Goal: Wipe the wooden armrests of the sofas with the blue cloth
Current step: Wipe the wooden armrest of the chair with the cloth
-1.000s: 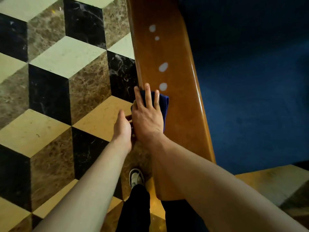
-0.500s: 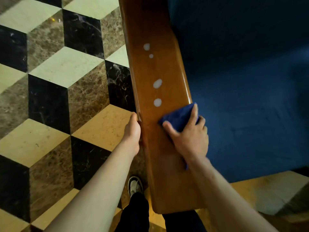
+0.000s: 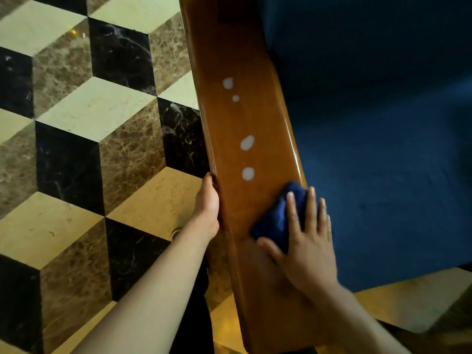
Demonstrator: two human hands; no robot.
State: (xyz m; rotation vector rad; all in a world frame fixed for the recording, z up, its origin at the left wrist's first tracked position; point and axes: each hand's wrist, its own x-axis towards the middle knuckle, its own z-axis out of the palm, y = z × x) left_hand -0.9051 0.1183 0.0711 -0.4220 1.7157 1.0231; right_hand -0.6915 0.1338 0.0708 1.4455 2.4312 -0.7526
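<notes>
Head view, looking down along the wooden armrest (image 3: pixel 245 190). Ran from the top of the frame down to a rounded near end at the bottom, glossy orange-brown, tilted slightly rightward toward that end. Carried four pale spots (image 3: pixel 247 143) in a loose line along its middle, the lowest just beyond the blue cloth (image 3: pixel 277 215).

Right hand (image 3: pixel 305 241) laid flat on the armrest's right half, palm down, fingers straight and spread, pointing up the rail. Pressed the blue cloth under the fingers and front of the palm; cloth bunched, its far corner poking out past the fingertips, its left edge showing beside the thumb. Thumb stretched out leftward, touching bare wood just beside the cloth. Little finger reached over the armrest's right edge, above the blue seat cushion (image 3: pixel 383 162). Forearm entered from the bottom right corner, crossing the armrest's near end.

Left hand (image 3: pixel 208 205) set against the armrest's left edge, seen edge-on, thumb side up and pressed to the wood. Fingers hidden beyond the rim, so could not tell whether wrapped under it or merely resting. Forearm rose from the bottom left, straight, bare.

Left of the armrest, patterned marble floor (image 3: pixel 89 154) in cream, brown and black diamonds. Below the left forearm, a shoe tip (image 3: pixel 175 233) partly visible beside the armrest's side.
</notes>
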